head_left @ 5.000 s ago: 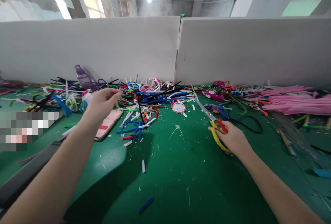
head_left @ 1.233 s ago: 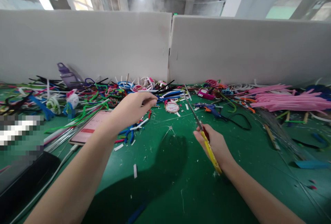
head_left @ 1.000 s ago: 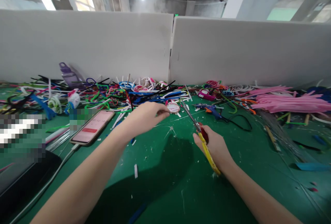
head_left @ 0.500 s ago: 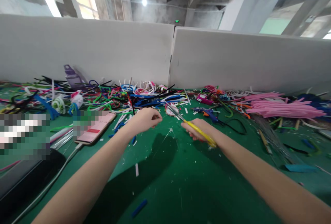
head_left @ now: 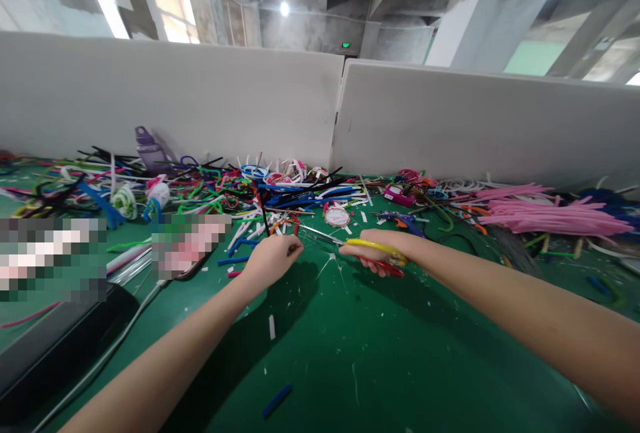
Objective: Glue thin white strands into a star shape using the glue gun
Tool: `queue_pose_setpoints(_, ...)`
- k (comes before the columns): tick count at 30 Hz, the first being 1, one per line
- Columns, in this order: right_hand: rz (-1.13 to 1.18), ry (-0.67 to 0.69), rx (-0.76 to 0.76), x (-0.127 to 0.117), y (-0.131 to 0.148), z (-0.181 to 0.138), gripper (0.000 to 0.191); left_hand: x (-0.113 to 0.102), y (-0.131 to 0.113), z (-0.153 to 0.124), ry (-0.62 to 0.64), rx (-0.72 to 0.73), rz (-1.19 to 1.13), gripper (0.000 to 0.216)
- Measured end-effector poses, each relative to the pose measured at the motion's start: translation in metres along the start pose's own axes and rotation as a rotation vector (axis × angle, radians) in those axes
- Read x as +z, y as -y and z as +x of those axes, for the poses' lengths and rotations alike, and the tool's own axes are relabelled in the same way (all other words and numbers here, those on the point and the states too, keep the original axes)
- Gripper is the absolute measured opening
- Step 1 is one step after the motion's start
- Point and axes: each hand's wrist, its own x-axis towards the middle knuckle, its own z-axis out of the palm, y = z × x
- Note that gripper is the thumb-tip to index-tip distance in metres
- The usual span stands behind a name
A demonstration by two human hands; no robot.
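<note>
My right hand (head_left: 373,253) is closed around a pair of scissors (head_left: 377,250) with a yellow and a red handle loop. The metal blades point left, toward my other hand, just above the green table. My left hand (head_left: 275,261) is closed, thumb and fingers pinched together. Whatever it may hold is hidden or too small to name. Just beyond the blades lies a round white piece with a pink rim (head_left: 337,215). Short blue offcuts (head_left: 233,261) are on the table left of my left hand.
Tangled coloured pipe cleaners (head_left: 200,193) run along the white partition (head_left: 200,100). A pink bundle (head_left: 550,212) lies right, a glue gun (head_left: 403,220) nearer the middle. At left are a purple bottle (head_left: 150,153), a phone on a cable (head_left: 125,320) and a black case (head_left: 65,346).
My left hand has moved slightly left and nearer to me. The scissors have turned from pointing up and away to pointing left, and their red loop now shows. The view has shifted a little.
</note>
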Motion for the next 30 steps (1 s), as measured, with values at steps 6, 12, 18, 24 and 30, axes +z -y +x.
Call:
queue_pose_setpoints(6, -0.067, -0.149, -0.020, 0.010, -0.013, 0.021, 0.042, 0.006, 0.003, -0.004, -0.073, -0.005, 0.070, 0.025)
queue_pose_setpoints(12, -0.013, -0.132, -0.055, 0.023, -0.028, 0.049, 0.043, 0.009, 0.011, 0.000, -0.166, 0.031, 0.179, 0.023)
queue_pose_setpoints(18, 0.006, -0.141, -0.044, 0.022, -0.032, 0.056, 0.039, 0.014, 0.018, 0.003, -0.201, -0.055, 0.190, 0.022)
queue_pose_setpoints(24, -0.089, -0.239, 0.010, 0.021, -0.038, 0.038, 0.045, 0.021, 0.023, -0.001, -0.184, -0.054, 0.191, 0.020)
queue_pose_setpoints(30, -0.309, -0.469, -0.002, 0.020, -0.062, 0.003, 0.047, 0.024, 0.026, 0.000, -0.161, 0.061, 0.175, 0.017)
